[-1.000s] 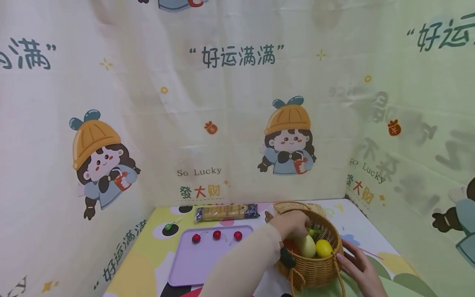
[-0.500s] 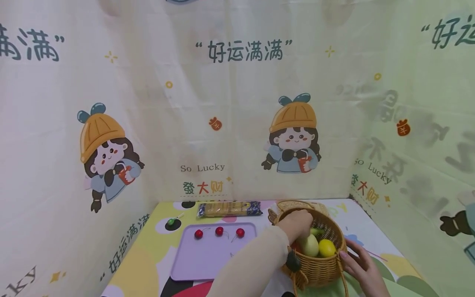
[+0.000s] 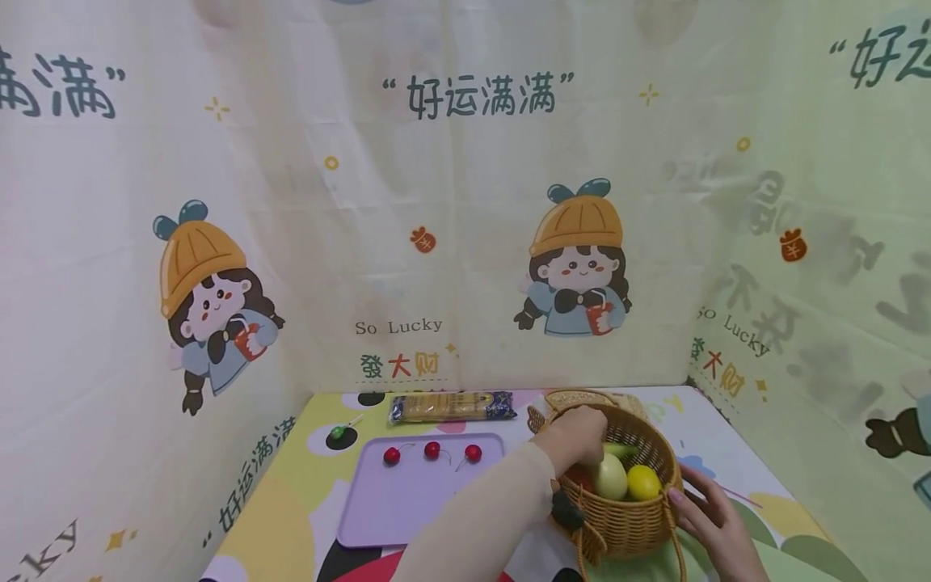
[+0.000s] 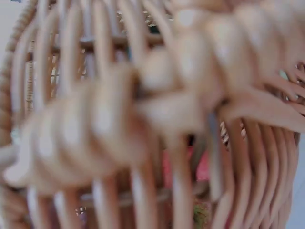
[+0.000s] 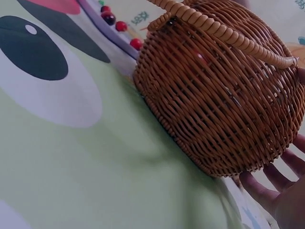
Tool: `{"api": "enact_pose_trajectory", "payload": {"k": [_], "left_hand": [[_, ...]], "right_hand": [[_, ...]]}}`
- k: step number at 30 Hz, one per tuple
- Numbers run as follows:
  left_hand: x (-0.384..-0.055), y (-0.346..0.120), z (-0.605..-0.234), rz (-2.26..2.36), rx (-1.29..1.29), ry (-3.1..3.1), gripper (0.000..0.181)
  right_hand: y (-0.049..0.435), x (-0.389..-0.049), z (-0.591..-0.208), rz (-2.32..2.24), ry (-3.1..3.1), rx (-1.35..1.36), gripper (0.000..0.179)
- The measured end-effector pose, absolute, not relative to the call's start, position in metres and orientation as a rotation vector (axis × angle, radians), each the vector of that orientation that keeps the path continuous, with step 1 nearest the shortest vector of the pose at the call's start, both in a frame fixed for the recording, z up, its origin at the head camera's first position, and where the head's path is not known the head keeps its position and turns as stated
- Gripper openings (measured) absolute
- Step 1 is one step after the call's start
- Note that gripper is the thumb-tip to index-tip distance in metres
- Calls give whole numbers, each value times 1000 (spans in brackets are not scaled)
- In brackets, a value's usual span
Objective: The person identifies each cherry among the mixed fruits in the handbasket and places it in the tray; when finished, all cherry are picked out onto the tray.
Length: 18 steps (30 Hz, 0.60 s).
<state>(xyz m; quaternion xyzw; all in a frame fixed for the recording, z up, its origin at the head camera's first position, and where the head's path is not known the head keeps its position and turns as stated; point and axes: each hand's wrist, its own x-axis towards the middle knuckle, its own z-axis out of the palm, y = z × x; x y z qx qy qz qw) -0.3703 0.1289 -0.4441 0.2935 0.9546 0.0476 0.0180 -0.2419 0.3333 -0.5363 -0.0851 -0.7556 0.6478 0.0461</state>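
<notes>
A brown wicker basket [image 3: 631,529] stands on the right of the table in the head view. Inside it lie a yellow lemon [image 3: 644,483], a pale round fruit [image 3: 609,478], something green and elongated [image 3: 620,450] and part of a red thing [image 3: 579,478]. My left hand [image 3: 577,436] reaches down into the basket over its left rim; the fingertips are hidden there. Against the basket's right side my right hand [image 3: 716,521] rests with fingers spread, the thumb near the rim. In the right wrist view its fingers [image 5: 259,191] touch the woven wall.
Left of the basket is a lilac tray [image 3: 393,513] with three red cherries [image 3: 432,450]. Behind it lies a clear pack of pasta [image 3: 451,406]. A small green stemmed item [image 3: 337,432] sits at the back left. Printed cloth walls surround the table.
The head view has shifted slightly. My left hand stays in the basket with only small movement, and my right hand stays at the basket's side.
</notes>
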Motion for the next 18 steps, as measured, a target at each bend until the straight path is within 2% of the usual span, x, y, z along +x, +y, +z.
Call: {"api": "enact_pose_trajectory", "payload": {"k": [5, 12, 18], "left_hand": [[-368, 122, -438, 253, 957, 2978, 8], [-358, 102, -429, 556, 1121, 2936, 30], [-349, 79, -426, 872, 1128, 2850, 32]], "right_hand": [[333, -242, -536, 1977, -2308, -256, 86], [333, -241, -534, 1978, -2317, -242, 84], [332, -240, -533, 1989, -2302, -253, 84]]}}
